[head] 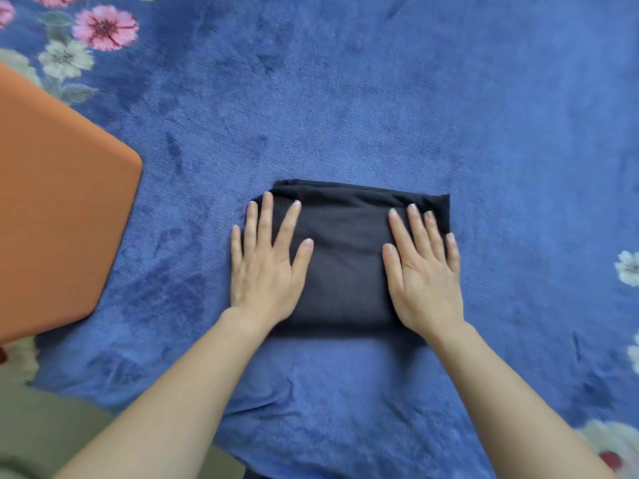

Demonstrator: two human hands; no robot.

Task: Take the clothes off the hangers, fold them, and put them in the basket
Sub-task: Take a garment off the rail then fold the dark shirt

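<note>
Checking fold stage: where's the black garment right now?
Head view, centre: the folded black garment lies flat on the blue blanket, with the left hand and right hand pressing on its two ends; the orange object sits well to its left.

I see a home, likely a bedroom: a plush blue blanket (345,98) printed with pink and white flowers (103,27) covers the surface. A folded dark garment (345,271) lies on it, and an orange box-like object (58,202) sits at the left.
</note>
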